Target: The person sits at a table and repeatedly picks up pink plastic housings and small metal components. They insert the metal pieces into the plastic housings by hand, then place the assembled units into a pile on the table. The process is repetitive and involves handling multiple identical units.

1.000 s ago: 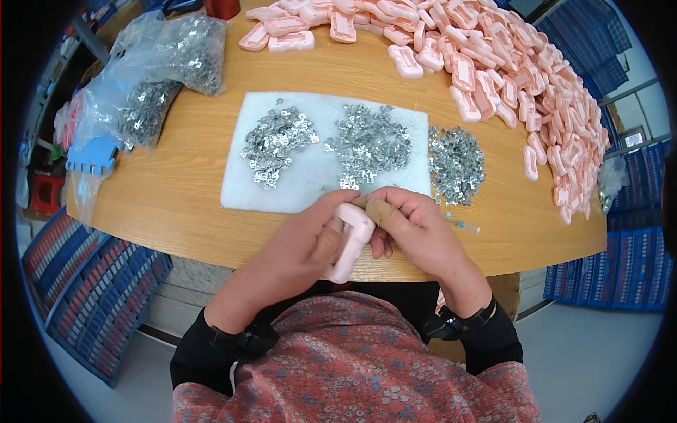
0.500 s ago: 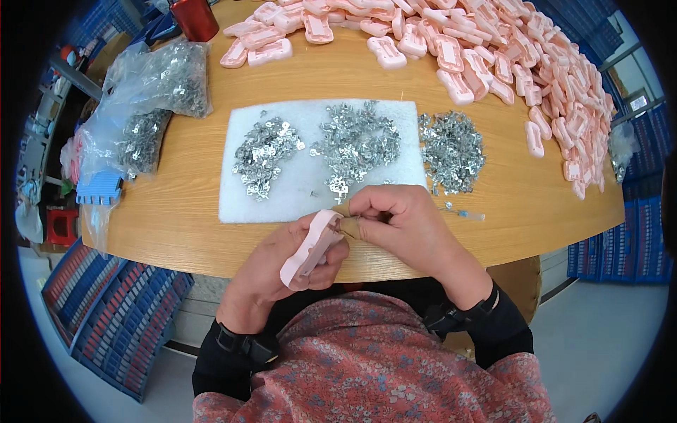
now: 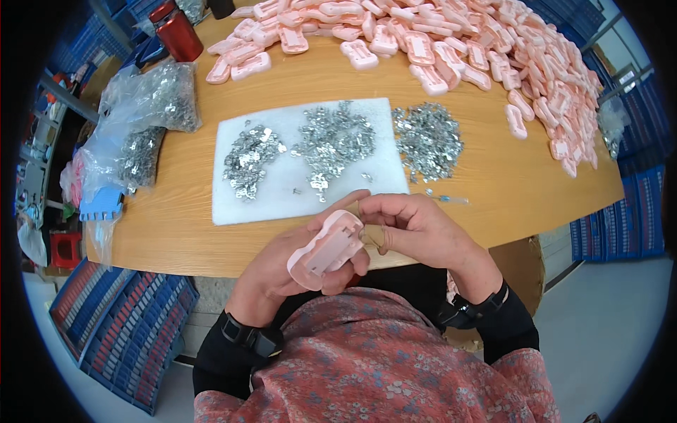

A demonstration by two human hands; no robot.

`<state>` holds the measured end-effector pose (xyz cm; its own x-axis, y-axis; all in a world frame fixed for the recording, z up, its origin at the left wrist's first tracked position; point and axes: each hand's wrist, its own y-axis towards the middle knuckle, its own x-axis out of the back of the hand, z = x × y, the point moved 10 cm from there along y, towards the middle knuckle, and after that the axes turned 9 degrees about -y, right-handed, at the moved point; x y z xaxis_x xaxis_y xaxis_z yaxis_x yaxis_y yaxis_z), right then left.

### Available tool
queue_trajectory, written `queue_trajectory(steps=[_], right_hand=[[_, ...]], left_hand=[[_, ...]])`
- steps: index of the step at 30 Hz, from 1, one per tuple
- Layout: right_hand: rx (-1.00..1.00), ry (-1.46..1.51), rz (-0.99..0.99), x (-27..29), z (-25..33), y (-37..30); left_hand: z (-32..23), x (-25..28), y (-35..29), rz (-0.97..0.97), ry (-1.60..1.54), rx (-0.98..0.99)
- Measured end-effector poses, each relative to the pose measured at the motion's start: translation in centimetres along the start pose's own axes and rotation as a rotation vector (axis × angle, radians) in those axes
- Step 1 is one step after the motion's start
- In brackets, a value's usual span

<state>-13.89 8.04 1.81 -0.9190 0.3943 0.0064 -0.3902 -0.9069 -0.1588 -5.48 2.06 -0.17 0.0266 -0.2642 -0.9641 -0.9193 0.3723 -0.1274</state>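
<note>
A pale pink plastic shell [image 3: 326, 255], wavy-edged with its hollow ribbed inside showing, is held tilted at the table's near edge. My left hand [image 3: 276, 266] is closed around it from below and the left. Against the shell's upper right end is my right hand [image 3: 434, 227], its thumb and forefinger bent and wearing tan finger cots. Whatever those fingers pinch, if anything, is too small or hidden. Just beyond lies a white foam sheet [image 3: 282, 206] bearing two heaps of small silvery metal clips, the left heap [image 3: 250, 161] and the middle heap [image 3: 335, 141].
A third clip heap [image 3: 429, 141] lies on the wooden table [image 3: 486, 190] right of the foam. Many pink shells [image 3: 550, 92] are piled along the far and right sides. Clear bags of metal parts [image 3: 169, 99] and a red flask [image 3: 176, 32] stand at the left.
The shell has turned so more of its inside faces up. Both hands have shifted slightly right, with the right fingers still at the shell's end. The whole view has swung a little.
</note>
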Motion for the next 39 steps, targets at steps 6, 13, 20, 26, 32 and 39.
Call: queue_trajectory(steps=[6,13,20,26,32,39], right_hand=[[-0.159,0.015,-0.134,4.0,-1.0,-7.5],[-0.373,-0.037,-0.562,16.0,-10.4,-25.4],[-0.437,-0.180,-1.273,23.9,-19.8,-40.2],[-0.197,-0.282,-1.295,22.2,-13.8,-33.4],[-0.084,-0.434,-1.245,20.0,-7.6,-28.7],[0.012,-0.536,-1.208,18.5,-3.5,-27.4]], left_hand=[[4.5,-2.0,3.7,-0.136,0.262,0.188],[-1.9,-5.8,4.6,-0.237,0.998,0.166],[-15.2,-4.2,10.7,-0.461,1.464,-0.193],[-24.8,-1.7,17.8,-0.914,2.071,-0.367],[-24.5,-2.8,21.9,-1.129,2.177,-0.399],[-25.9,-0.1,21.1,-1.096,2.236,-0.235]])
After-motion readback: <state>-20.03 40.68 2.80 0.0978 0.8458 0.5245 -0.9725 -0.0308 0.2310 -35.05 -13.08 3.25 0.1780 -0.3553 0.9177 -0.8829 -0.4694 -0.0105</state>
